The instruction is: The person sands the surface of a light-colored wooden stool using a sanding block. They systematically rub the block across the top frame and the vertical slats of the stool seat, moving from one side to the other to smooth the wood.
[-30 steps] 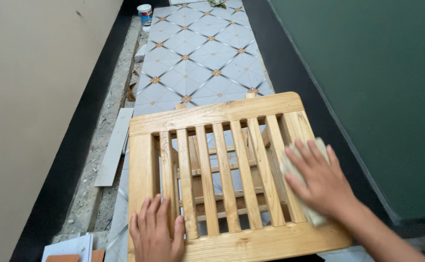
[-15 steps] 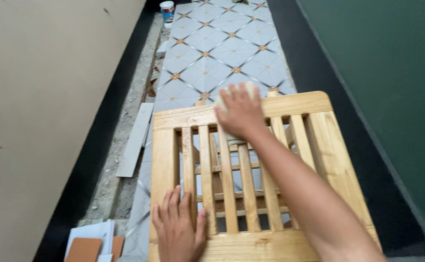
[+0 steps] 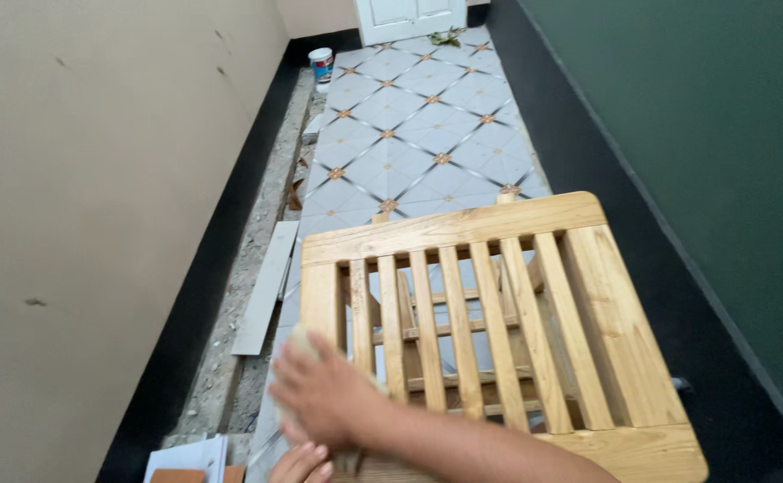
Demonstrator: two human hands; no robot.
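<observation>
The right hand (image 3: 324, 398) lies with fingers spread over a pale cloth or pad (image 3: 300, 342), pressing it onto the near-left corner of the slatted wooden bench (image 3: 490, 322) — the grip is flat on it, not clenched around it. The forearm crosses the near edge of this bench. Just below that corner, only the fingertips of the left hand (image 3: 300, 463) show, and I cannot tell if its grip is released or grasping. Left of the bench a grey plank (image 3: 266, 286) lies along the wall — far beyond the bench, a white cup (image 3: 321, 64) stands on the tiled floor (image 3: 409, 134).
</observation>
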